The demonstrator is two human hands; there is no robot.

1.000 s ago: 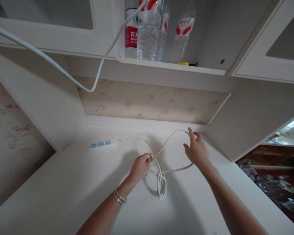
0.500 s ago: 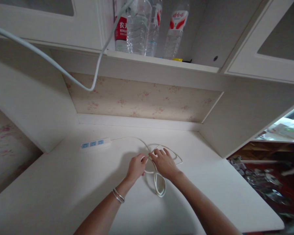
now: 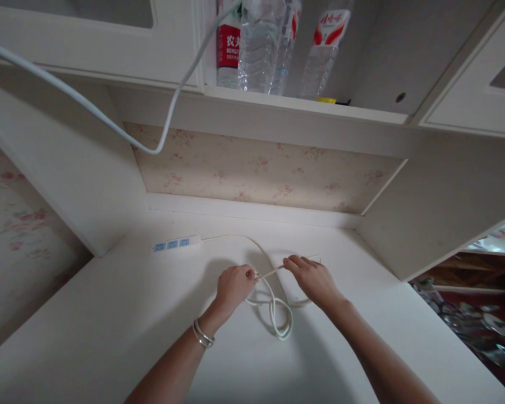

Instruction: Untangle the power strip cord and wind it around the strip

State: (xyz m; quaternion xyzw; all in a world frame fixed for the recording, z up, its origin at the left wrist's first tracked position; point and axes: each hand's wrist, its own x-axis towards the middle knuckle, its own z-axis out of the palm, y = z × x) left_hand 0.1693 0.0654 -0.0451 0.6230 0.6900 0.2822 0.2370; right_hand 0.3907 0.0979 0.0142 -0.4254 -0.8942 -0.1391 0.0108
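A white power strip (image 3: 177,243) with blue socket faces lies at the back left of the white desktop. Its pale power cord (image 3: 281,332) runs right and loops loosely between and below my hands. My left hand (image 3: 235,287), with silver bangles on the wrist, pinches the cord at the left of the loops. To the right, my right hand (image 3: 310,276) is closed on another stretch of the same cord. A short length is drawn straight between the two hands. The cord's far end is hidden or cannot be made out.
Above the desktop (image 3: 109,320), a shelf holds several clear plastic bottles (image 3: 258,53). A thick white cable (image 3: 88,106) hangs across the upper left, nearer the camera. Side panels (image 3: 441,207) stand left and right. Beyond the right edge is a cluttered dark red area (image 3: 480,320).
My right hand has moved right, away from the left, drawing a piece of cord straight between them. The loops have shifted. The view has turned slightly left.
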